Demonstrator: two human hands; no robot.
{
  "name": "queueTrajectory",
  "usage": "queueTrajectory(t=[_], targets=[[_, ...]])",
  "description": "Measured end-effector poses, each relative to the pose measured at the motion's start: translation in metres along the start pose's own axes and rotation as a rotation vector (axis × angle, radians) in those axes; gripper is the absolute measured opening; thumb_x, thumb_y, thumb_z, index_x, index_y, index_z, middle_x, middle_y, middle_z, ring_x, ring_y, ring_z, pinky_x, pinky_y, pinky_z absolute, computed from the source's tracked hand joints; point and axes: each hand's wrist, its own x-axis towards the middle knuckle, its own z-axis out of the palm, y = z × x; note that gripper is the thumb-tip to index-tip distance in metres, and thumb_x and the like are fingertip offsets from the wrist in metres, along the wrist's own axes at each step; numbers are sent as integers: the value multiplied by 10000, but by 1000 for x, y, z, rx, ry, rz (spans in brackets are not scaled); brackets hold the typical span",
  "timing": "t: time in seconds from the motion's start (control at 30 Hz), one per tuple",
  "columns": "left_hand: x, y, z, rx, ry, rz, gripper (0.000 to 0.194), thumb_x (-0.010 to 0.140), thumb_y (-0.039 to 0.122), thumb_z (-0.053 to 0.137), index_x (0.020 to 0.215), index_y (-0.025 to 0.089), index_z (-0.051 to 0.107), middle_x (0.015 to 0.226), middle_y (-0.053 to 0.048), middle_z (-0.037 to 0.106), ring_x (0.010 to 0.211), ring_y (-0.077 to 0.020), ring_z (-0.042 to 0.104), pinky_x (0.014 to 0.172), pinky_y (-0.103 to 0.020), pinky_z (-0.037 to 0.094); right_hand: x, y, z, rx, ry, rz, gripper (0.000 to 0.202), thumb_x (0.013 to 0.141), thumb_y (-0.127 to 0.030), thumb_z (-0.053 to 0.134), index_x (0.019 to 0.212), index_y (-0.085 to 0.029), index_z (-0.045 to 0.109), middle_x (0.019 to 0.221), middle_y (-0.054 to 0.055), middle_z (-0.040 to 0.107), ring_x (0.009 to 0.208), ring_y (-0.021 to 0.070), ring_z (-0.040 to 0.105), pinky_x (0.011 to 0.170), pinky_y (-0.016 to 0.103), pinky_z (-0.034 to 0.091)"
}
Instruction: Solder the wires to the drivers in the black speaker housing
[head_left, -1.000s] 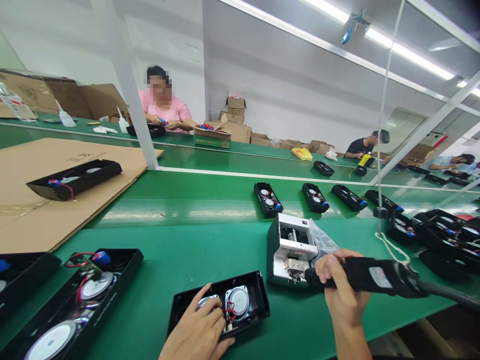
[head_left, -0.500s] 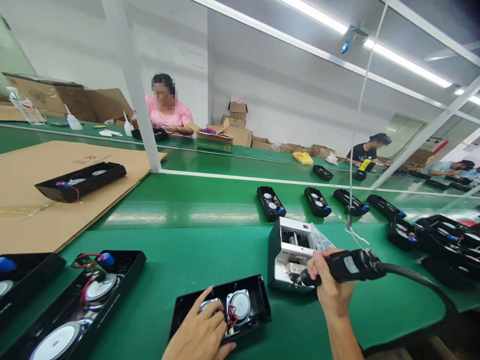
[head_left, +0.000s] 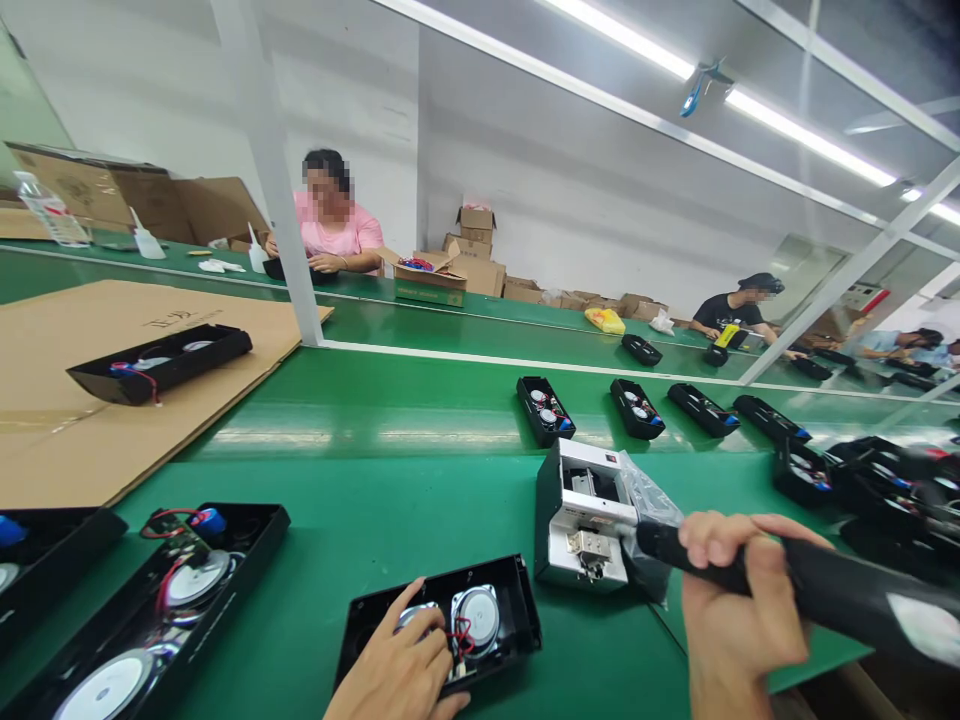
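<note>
My left hand point(head_left: 401, 655) lies over the near edge of a black speaker housing point(head_left: 519, 600), fingers inside and thumb outside the near wall. Two round speakers with silver rims and white backs sit in it, the left one partly under my fingers; red wires cross beside the right speaker point(head_left: 478, 615). My right hand point(head_left: 739, 585) is wrapped round a black electric screwdriver point(head_left: 832, 580), held level with its tip toward the left. Just beyond that tip stands a silver-and-black screw feeder point(head_left: 592, 515), with a clear plastic bag point(head_left: 646, 490) at its right side.
Open housings point(head_left: 187, 600) with speakers, wires and blue parts lie at left; one rests on cardboard point(head_left: 97, 310). Several more point(head_left: 545, 410) stand on the green belt, with a pile point(head_left: 885, 490) at right. A white post point(head_left: 274, 180) rises ahead. Co-workers point(head_left: 341, 235) sit across the belt.
My right hand has drawn the screwdriver away from the feeder's front, to the right and toward me. The left hand stays on the housing.
</note>
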Motion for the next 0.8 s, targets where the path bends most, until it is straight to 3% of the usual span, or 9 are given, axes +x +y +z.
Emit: queueTrajectory(t=[0.07,0.1,0.23,0.37,0.47,0.6,0.7,0.8], targets=[[1,-1,1,20,-4,3,463,712,597,1041,729,252,733,723,101,732,916,-191,734,1426,-374,-69,11,12,1,-2,85,-152,417,837,-472,937,1061,-271,648,600,-104,630,497,147,487,554,324,463],[1,-2,1,25,-8,3,467,686,586,1058,723,251,734,717,104,730,912,-189,735,1425,-373,-72,15,18,0,-24,90,-151,417,818,-452,957,1035,-268,652,608,-99,652,511,152,524,585,333,493],[0,-3,3,13,5,4,484,632,554,1091,709,251,721,707,118,721,900,-182,734,1420,-359,-67,25,19,-4,-82,-20,86,314,786,-287,951,925,-228,675,598,-78,641,534,150,586,638,343,537],[-1,-2,4,-2,-9,-14,468,663,550,1075,723,251,719,726,110,731,913,-184,735,1419,-347,-48,24,-15,-7,-92,-3,258,314,806,-346,920,938,-226,662,565,-103,517,479,98,470,550,263,447],[-2,-2,4,-13,-14,-17,443,732,540,1035,714,255,697,731,103,729,915,-193,729,1426,-369,-51,11,-22,-15,-138,-36,382,365,795,-397,941,976,-223,677,534,-104,504,455,91,460,527,249,441],[-4,-3,5,-21,-5,-13,413,769,545,1009,748,260,711,746,105,729,924,-190,731,1431,-372,-41,-31,12,-42,-261,-49,517,551,755,-438,1009,1144,-246,671,652,-86,621,525,111,555,570,259,474],[-5,-3,5,-27,-3,-9,409,753,534,1022,757,259,719,745,111,726,934,-187,740,1432,-367,-41,-64,44,-60,-423,-129,578,565,759,-523,1009,1097,-205,687,688,-47,677,564,145,637,629,294,525],[-4,-3,5,-31,2,-14,419,718,518,1047,747,258,719,738,112,726,928,-192,741,1431,-367,-46,-74,55,-64,-415,-171,588,539,780,-548,990,1032,-196,670,623,-44,650,511,163,623,573,306,514]])
